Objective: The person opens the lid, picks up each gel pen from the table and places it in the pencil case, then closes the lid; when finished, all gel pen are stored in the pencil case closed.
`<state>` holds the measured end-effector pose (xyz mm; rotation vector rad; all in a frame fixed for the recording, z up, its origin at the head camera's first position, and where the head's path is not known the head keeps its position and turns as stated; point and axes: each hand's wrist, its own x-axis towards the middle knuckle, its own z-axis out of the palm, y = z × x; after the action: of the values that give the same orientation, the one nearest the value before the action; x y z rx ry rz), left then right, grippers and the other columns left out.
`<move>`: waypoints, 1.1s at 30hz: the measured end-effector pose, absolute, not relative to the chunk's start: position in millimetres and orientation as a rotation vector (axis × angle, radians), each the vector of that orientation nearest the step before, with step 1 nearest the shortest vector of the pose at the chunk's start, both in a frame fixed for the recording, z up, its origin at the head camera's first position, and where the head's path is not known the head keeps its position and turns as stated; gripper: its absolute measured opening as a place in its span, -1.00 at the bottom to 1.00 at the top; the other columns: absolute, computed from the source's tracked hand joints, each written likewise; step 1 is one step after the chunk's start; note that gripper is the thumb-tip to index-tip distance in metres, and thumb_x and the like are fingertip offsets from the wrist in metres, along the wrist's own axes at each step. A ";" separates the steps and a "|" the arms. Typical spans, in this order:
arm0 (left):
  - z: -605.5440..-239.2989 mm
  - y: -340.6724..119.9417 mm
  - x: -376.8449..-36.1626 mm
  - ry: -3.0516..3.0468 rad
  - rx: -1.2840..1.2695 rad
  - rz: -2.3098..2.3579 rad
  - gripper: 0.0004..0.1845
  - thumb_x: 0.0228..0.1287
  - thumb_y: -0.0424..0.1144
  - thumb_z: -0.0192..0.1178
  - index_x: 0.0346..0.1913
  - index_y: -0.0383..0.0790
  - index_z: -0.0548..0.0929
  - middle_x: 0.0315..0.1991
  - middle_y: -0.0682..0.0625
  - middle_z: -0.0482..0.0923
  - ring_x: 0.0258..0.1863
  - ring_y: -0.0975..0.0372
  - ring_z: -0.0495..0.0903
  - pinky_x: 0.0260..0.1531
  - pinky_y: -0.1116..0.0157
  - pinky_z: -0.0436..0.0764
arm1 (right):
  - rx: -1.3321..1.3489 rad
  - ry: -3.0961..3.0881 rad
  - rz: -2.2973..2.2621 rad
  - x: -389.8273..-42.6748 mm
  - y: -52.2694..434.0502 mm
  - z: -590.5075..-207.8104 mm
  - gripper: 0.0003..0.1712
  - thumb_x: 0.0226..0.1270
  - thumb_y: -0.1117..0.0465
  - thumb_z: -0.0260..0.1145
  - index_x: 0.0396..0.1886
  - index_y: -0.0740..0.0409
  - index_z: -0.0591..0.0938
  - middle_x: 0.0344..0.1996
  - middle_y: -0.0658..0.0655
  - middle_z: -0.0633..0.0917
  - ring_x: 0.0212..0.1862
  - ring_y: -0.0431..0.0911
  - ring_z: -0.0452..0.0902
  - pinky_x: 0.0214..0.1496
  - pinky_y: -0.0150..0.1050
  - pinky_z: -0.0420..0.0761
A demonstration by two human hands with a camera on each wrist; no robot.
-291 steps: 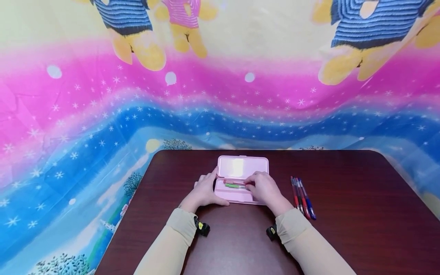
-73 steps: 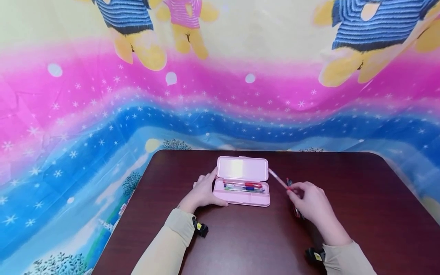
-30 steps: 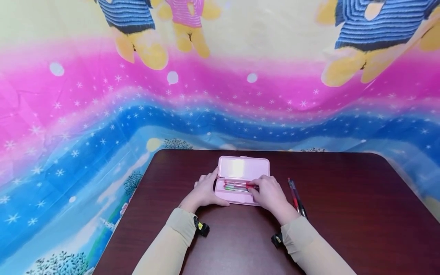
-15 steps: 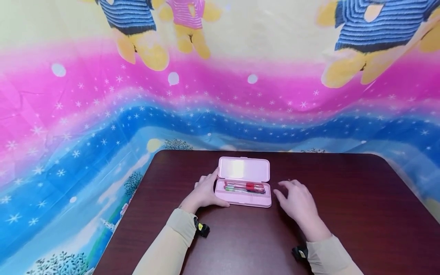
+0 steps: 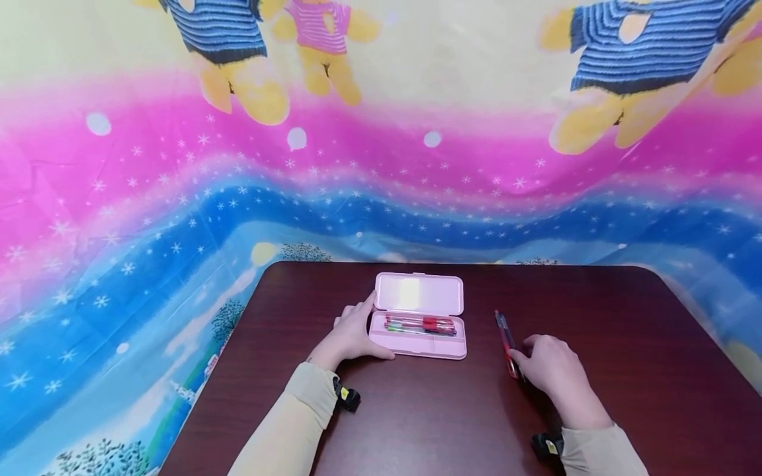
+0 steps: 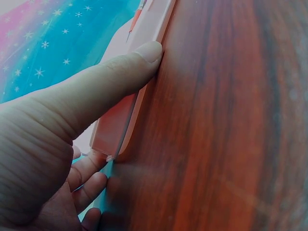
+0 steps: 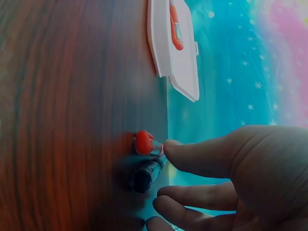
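Red-brown table (image 5: pixel 631 370) | snowflake-print cloth (image 5: pixel 369 173) behind | left hand (image 5: pixel 350 334) grips case (image 5: pixel 405 343) | right hand (image 5: pixel 556 370) relaxed beside pens (image 5: pixel 505 338)

Table (image 5: pixel 428 416): dark reddish brown, wood-grained. Pencil case (image 5: pixel 401 344), near its far edge: pale pink. Pens inside (image 5: pixel 438 324): red, green. Loose pens (image 5: pixel 510 357): one red, one black. Backdrop (image 5: pixel 369 162): pink-and-blue, white snowflakes. Sleeves (image 5: pixel 286 416): beige.
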<state>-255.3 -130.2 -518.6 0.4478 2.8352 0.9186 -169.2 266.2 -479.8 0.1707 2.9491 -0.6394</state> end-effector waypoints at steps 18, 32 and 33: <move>-517.9 -130.9 -255.8 2.844 0.445 0.906 0.64 -0.30 0.33 0.80 0.84 0.08 -0.01 0.57 -0.13 0.48 0.45 -0.06 0.39 0.42 -0.23 0.41 | 0.194 2.948 -0.640 -170.2 261.3 -482.5 -0.59 0.54 0.02 0.42 -0.01 0.33 0.81 -0.21 0.32 0.81 -0.28 0.13 0.61 -0.15 0.17 0.65; -517.7 -130.8 -254.6 2.841 0.454 0.931 0.65 -0.32 0.33 0.81 0.84 0.09 -0.01 0.56 -0.12 0.50 0.43 -0.05 0.40 0.42 -0.24 0.39 | 0.227 2.885 -0.717 -171.5 262.5 -485.3 -0.65 0.58 0.09 0.38 -0.04 0.34 0.78 -0.29 0.22 0.77 -0.31 0.05 0.56 -0.26 -0.06 0.53; -517.4 -130.9 -254.8 2.842 0.456 0.931 0.65 -0.32 0.33 0.81 0.84 0.09 -0.01 0.56 -0.12 0.49 0.43 -0.05 0.40 0.42 -0.24 0.39 | 0.225 2.881 -0.725 -171.5 262.5 -485.4 -0.66 0.58 0.09 0.37 -0.05 0.34 0.78 -0.30 0.22 0.77 -0.31 0.05 0.55 -0.26 -0.06 0.53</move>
<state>-254.8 -130.9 -517.4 0.4558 2.8421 0.9314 -171.5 262.5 -485.4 0.2250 2.8807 -0.7245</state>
